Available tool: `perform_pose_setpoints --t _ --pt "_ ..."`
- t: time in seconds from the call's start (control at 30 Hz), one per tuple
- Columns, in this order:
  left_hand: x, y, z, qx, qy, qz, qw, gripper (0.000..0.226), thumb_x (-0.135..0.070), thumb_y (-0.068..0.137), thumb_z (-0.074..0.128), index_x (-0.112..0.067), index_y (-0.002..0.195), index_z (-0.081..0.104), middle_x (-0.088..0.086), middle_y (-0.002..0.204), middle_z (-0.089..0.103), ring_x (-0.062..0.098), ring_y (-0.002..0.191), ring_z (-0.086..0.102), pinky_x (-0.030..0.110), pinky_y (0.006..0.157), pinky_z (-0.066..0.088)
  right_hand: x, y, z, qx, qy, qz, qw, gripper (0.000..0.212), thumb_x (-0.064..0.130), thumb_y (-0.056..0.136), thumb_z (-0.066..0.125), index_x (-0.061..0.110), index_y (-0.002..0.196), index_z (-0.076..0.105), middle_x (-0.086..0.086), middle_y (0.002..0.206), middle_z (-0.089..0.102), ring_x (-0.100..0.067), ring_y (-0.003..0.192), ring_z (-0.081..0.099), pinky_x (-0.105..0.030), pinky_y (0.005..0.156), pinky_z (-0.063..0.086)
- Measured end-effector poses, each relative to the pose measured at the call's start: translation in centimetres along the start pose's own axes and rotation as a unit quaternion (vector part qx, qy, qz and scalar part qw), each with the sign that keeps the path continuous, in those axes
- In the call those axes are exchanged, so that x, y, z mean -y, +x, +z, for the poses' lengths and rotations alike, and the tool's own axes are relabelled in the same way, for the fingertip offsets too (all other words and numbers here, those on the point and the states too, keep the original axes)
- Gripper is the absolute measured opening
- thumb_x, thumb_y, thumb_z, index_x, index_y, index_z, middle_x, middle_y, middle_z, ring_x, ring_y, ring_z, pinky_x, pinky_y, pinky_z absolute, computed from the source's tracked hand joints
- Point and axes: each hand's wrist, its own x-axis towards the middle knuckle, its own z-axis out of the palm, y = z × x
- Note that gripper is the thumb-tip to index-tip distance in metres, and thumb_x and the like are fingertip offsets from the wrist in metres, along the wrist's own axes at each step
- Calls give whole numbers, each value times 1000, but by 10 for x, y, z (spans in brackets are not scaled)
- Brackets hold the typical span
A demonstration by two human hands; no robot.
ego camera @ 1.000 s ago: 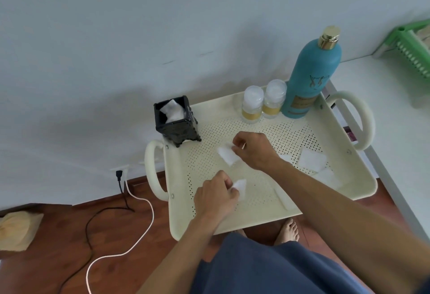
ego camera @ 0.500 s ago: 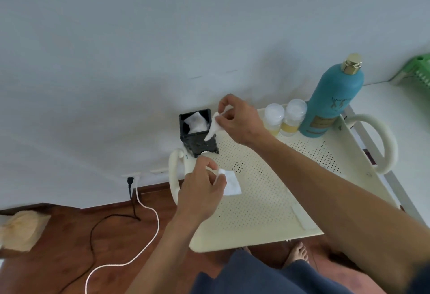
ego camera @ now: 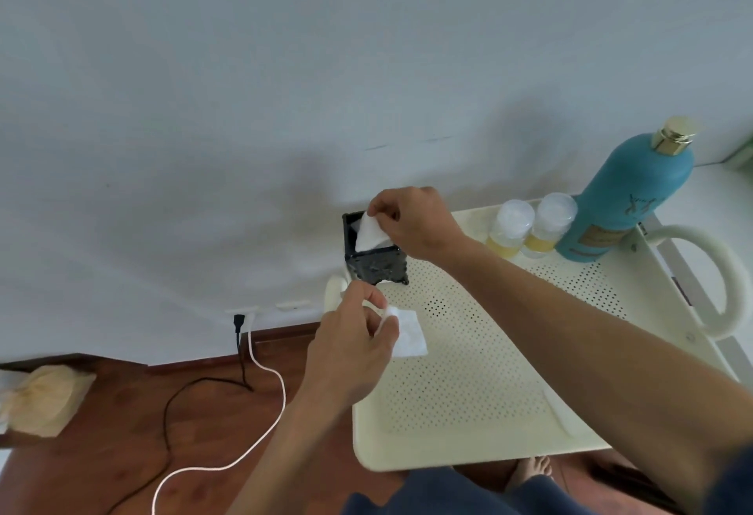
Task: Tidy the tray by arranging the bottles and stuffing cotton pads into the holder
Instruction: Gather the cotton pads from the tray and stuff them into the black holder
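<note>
Over the black square holder, we push in a white cotton pad.
Right hand pinches it; left hand pinches another square pad; teal bottle and two small clear bottles already stand together.

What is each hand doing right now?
Left hand: closed, pinching a cotton pad.
Right hand: closed on a pad at the black holder.

One cream perforated tray was seen. One tall teal bottle and two small clear-capped bottles were counted at the tray's far edge. One black holder was counted at its far left corner. Two loose cotton pads were counted, one held in each of two hands. Two cables were counted on the floor, one white and one black.
</note>
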Motion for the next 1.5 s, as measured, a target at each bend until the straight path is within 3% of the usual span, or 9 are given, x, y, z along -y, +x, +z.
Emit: perform_pose_setpoints --t 0.23,0.5,0.7,0.8,0.9,1.1,1.27,1.37,1.5 --pt "-1 8 -1 18 -5 -4 1000 17 -30 85 54 -40 86 40 -16 55 58 12 54 50 45 63 53 -9 1 6 36 -154 -34 987 24 25 91 49 24 107 67 -7 105 67 -26 103 53 -33 80 42" --pt "0 13 -8 8 5 -4 1000 15 -30 84 55 -37 85 42 -11 56 61 9 54 52 42 58 51 -11 -1 5 49 -202 -84 975 29 25 92 44 14 78 67 -6 108 51 -25 98 43 -34 78 38" --pt "-2 38 -32 -63 15 39 997 13 -25 86 58 -32 84 47 -5 56 63 5 50 50 30 51 39 -25 -4 -9 -18 -69 -49 996 27 17 92 46 16 111 65 -6 124 53 -28 108 50 -39 92 43" --pt "-4 57 -44 -91 13 70 993 13 -20 88 56 -33 90 54 -3 59 63 4 52 53 19 49 40 -36 -9 -14 42 -36 -28 998 36 24 89 51 18 124 56 -2 135 50 -24 123 46 -31 104 34" --pt "-6 77 -50 -103 8 92 990 18 -16 88 55 -32 93 61 -1 60 59 3 47 48 9 45 34 -41 -14 -15 84 -49 -26 995 52 32 83 61 19 131 49 0 139 47 -17 127 44 -24 103 28" --pt "-7 110 -43 -78 6 100 992 24 -18 90 54 -38 93 66 -6 66 60 2 54 51 9 50 36 -39 -14 -12 76 -34 -17 996 57 30 80 68 18 132 49 1 139 49 -18 125 46 -34 107 35" --pt "-8 122 -31 -61 48 116 990 21 -17 89 59 -35 85 69 -10 60 56 5 51 49 19 53 41 -40 -15 -14 65 -19 -14 998 57 29 79 70 17 132 50 1 138 51 -16 122 49 -26 103 34" --pt "-5 124 -28 -46 118 128 984 14 -22 87 61 -31 90 72 0 79 59 16 70 55 33 63 47 -40 -15 -14 66 -16 -14 998 58 30 79 69 17 132 50 1 139 50 -16 123 48 -29 105 35" --pt "-3 118 -34 -102 187 156 964 13 -29 85 63 -30 96 71 0 97 46 15 77 50 30 62 42 -41 -16 -12 67 -11 -13 998 58 30 80 69 18 133 48 1 141 48 -18 126 46 -35 107 36"
